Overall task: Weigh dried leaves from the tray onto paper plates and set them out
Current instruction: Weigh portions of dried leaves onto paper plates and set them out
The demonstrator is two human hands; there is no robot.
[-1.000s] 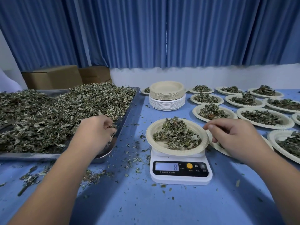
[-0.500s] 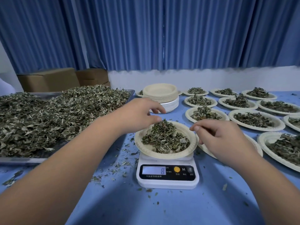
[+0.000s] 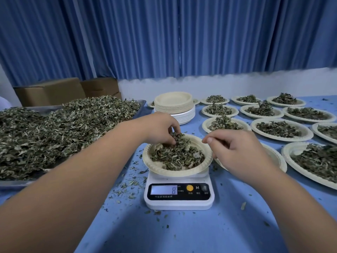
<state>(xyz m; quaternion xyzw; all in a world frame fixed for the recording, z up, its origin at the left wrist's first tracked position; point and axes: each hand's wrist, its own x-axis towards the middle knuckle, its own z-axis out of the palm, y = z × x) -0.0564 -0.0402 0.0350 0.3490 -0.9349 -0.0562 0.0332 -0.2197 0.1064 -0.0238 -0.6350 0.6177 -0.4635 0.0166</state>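
One blue curtain [image 3: 164, 37] fills the whole back. Under it one blue desk [image 3: 200, 230] carries everything. On its left side stands one metal tray [image 3: 14, 183], heaped with dried leaves [image 3: 63, 128]. Behind the tray are two cardboard boxes [image 3: 49, 92].

On the right part of the desk the filled plates [image 3: 284, 138] are set out in rows. I count ten of them with leaves plainly showing. One more plate [image 3: 279, 157] lies partly under the right hand, and two slivers of plate show behind the stack. There is one stack of empty plates [image 3: 174, 106] in the middle at the back (cream ones on top, white ones below).

In front of it stands one white scale [image 3: 178, 201]. Its display [image 3: 164, 190] reads 8, and beside it is one yellow button [image 3: 189, 188]. One paper plate [image 3: 164, 170] with a heap of leaves sits on the scale.

The left hand [image 3: 160, 127] reaches over this plate, and its grip is closed with bunched fingertips on a pinch of leaves at the top of the heap. The right hand [image 3: 237, 150] is at the right rim of the plate, fingers curled with the thumb near the forefinger; I cannot tell if this grip holds something.

Many leaf crumbs [image 3: 127, 185] lie on the desk between tray and scale.
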